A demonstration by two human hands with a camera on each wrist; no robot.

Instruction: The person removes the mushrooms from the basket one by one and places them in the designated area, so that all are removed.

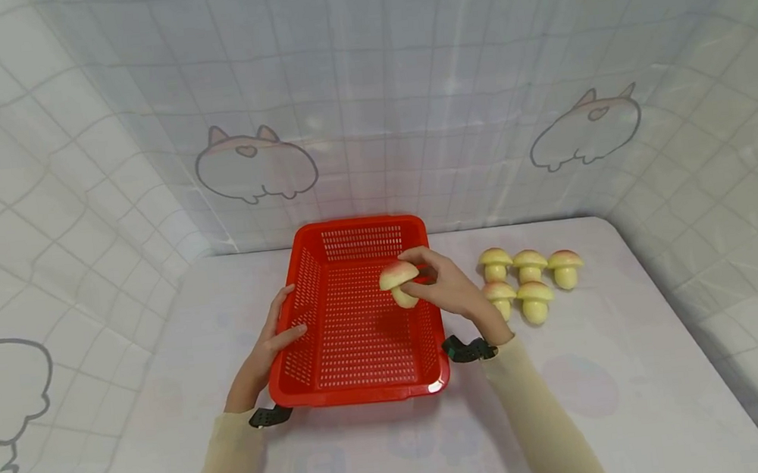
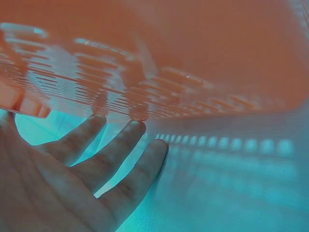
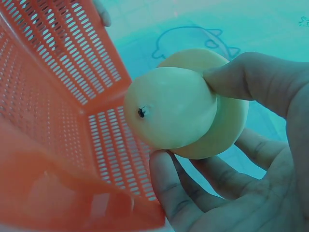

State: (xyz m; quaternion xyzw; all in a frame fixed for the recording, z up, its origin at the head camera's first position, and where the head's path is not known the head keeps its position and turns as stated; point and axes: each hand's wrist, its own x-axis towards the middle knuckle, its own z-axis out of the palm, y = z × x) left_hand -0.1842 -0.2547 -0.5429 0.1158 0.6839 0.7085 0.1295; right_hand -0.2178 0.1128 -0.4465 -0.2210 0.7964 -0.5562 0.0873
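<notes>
A red plastic basket with slotted walls stands on the table. At its left side, my left hand holds the rim, with the thumb over the edge; in the left wrist view, fingers touch the outer wall from outside. Over the right part of the basket, my right hand pinches a toy mushroom with a yellow stem and a reddish-topped cap. The right wrist view shows the mushroom's stem end with a small dark mark, between thumb and fingers. Inside the basket, only its slotted floor shows.
Several similar toy mushrooms stand in a cluster on the table, right of the basket. One mushroom is at the cluster's right end. A sheet-covered wall rises behind the table.
</notes>
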